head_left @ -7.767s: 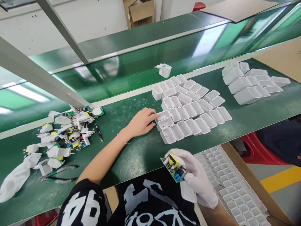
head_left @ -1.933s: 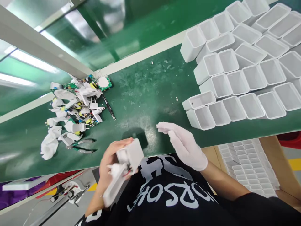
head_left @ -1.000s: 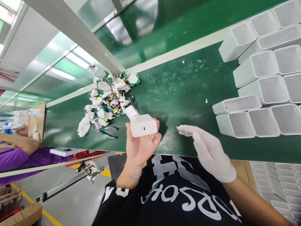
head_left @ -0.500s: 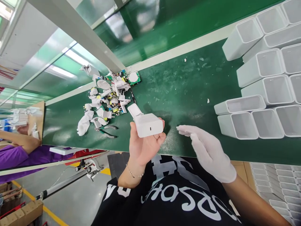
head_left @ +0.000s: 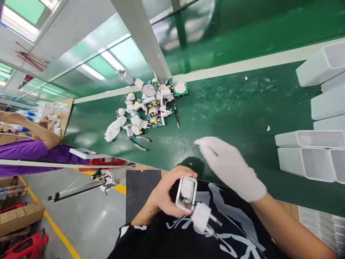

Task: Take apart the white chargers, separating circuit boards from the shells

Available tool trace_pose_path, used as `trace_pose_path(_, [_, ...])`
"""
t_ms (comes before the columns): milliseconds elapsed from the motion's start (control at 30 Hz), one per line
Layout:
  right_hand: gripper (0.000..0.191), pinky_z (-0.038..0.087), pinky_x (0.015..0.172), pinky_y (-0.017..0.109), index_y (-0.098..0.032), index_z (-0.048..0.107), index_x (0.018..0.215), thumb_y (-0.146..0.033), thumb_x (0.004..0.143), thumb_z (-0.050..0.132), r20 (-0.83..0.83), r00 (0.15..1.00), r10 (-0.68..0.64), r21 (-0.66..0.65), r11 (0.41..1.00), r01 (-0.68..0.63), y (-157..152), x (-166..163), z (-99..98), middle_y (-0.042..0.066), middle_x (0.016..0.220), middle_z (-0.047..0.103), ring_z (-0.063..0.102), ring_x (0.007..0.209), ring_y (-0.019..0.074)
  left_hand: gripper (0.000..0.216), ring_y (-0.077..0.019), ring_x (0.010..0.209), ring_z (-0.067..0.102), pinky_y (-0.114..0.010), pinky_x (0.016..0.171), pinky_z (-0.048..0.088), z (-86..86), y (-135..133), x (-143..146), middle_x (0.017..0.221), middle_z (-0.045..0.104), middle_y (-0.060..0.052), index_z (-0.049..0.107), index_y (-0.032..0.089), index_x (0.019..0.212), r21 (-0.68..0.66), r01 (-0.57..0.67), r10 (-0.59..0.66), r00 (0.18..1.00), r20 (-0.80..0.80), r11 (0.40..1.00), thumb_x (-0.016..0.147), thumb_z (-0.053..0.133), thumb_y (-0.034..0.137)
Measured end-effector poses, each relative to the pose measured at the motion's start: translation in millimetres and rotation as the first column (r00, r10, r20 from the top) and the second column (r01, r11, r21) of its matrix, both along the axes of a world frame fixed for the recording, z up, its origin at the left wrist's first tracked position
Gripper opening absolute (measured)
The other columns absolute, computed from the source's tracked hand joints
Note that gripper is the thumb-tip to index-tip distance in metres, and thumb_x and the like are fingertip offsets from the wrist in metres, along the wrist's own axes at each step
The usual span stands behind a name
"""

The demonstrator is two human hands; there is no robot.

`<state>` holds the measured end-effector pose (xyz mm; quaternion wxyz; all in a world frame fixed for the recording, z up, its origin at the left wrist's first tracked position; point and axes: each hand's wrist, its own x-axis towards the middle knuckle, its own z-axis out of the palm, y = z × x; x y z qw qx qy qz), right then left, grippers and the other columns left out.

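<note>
My bare left hand [head_left: 164,194] grips a white charger case [head_left: 185,192] close to my chest, open end up, with parts showing inside. A white plug cap [head_left: 201,217] with metal prongs dangles from it on thin wires. My right hand [head_left: 230,167] wears a white glove and hovers flat above the green belt [head_left: 229,108], fingers stretched out and holding nothing. It is slightly blurred.
Rows of empty white cases [head_left: 312,158] lie on the belt at the right. A heap of circuit boards and plug parts [head_left: 148,106] with pliers [head_left: 138,141] lies at the left. Another person's arm in a purple sleeve [head_left: 27,144] works at far left. A tray of white parts [head_left: 320,225] sits lower right.
My left hand has drawn the case down from above the belt to my chest and turned it open end up, the plug cap now dangling. The view has swung left.
</note>
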<state>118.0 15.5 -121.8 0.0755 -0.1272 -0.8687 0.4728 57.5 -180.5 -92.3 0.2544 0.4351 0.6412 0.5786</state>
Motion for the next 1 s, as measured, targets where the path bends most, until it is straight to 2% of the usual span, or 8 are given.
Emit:
trace_pose_path(100, [0.031,0.055,0.093,0.042,-0.018,0.074,0.096,-0.025,0.105,0.044,0.036,0.912,0.409,0.229,0.885,-0.406,-48.2,-73.0,19.5,0.011,0.107,0.076,0.068,0.103,0.0283,0.069,-0.0286,0.083,0.068,-0.042,0.072,0.057,2.7,-30.0,7.8,0.098,0.071,-0.011,0.067,0.022,0.125,-0.039,-0.235,0.238,0.956,0.17,0.971,0.081,0.065,0.075])
trace_pose_path(200, [0.037,0.053,0.091,0.045,-0.011,0.073,0.108,-0.037,0.106,0.047,0.065,0.878,0.475,0.298,0.83,-0.471,-100.8,-132.7,27.8,0.019,0.123,0.072,0.062,0.117,0.0334,0.076,-0.022,0.066,0.06,-0.035,0.057,0.051,-2.1,-57.5,7.5,0.078,0.063,-0.005,0.071,0.027,0.116,0.026,-0.522,0.51,0.841,0.18,0.852,0.072,0.062,0.088])
trace_pose_path(400, [0.03,0.049,0.097,0.045,-0.01,0.064,0.128,-0.018,0.101,0.055,0.205,0.874,0.441,0.36,0.796,-0.486,-156.2,-169.8,17.0,0.018,0.145,0.059,0.057,0.127,0.0299,0.049,-0.0155,0.054,0.046,-0.027,0.05,0.043,-9.5,-94.2,4.4,0.062,0.048,0.002,0.068,0.046,0.123,0.082,-0.612,0.592,0.786,0.178,0.787,0.087,0.054,0.076])
trace_pose_path(600, [0.028,0.048,0.083,0.042,-0.006,0.074,0.095,-0.02,0.101,0.05,0.197,0.873,0.445,0.294,0.823,-0.486,-106.4,-105.2,16.9,0.023,0.103,0.071,0.063,0.102,0.0325,0.079,-0.022,0.073,0.062,-0.033,0.061,0.051,-13.6,-101.1,6.3,0.083,0.068,-0.008,0.074,0.024,0.124,-0.011,-0.57,0.555,0.795,0.245,0.822,0.069,0.068,0.081])
trace_pose_path(700, [0.037,0.049,0.073,0.036,-0.016,0.073,0.093,-0.027,0.107,0.04,0.221,0.899,0.379,0.219,0.879,-0.425,-52.7,-52.2,18.4,0.011,0.085,0.072,0.064,0.081,0.0247,0.082,-0.0223,0.076,0.064,-0.032,0.066,0.052,-20.7,-95.2,1.1,0.09,0.072,-0.009,0.072,0.022,0.13,-0.091,-0.501,0.505,0.817,0.278,0.861,0.069,0.074,0.078])
trace_pose_path(833, [0.062,0.049,0.062,0.028,-0.021,0.06,0.069,-0.056,0.11,0.029,0.26,0.961,0.095,-0.082,0.994,-0.076,-0.6,12.7,20.2,0.003,0.07,0.065,0.061,0.066,0.0165,0.091,-0.0226,0.078,0.064,-0.034,0.072,0.052,-28.5,-69.5,-12.5,0.101,0.072,-0.011,0.067,0.02,0.135,-0.242,-0.364,0.412,0.89,0.195,0.9,0.071,0.069,0.084])
trace_pose_path(933, [0.057,0.052,0.074,0.03,-0.021,0.064,0.076,-0.063,0.105,0.039,0.243,0.967,-0.082,-0.383,0.907,0.173,11.0,44.5,18.8,0.005,0.088,0.072,0.063,0.08,0.0191,0.092,-0.026,0.088,0.064,-0.038,0.081,0.053,-28.4,-39.1,-26.8,0.106,0.07,-0.012,0.065,0.021,0.137,-0.291,-0.26,0.275,0.961,0.011,0.921,0.073,0.065,0.087])
trace_pose_path(1000, [0.054,0.051,0.076,0.032,-0.022,0.064,0.081,-0.062,0.105,0.039,0.243,0.965,-0.096,-0.413,0.89,0.193,9.9,56.4,17.2,0.005,0.091,0.071,0.062,0.083,0.0206,0.089,-0.0272,0.091,0.063,-0.04,0.084,0.053,-26.2,-19.0,-36.5,0.106,0.07,-0.012,0.063,0.022,0.14,-0.295,-0.175,0.136,0.98,-0.146,0.939,0.076,0.065,0.084])
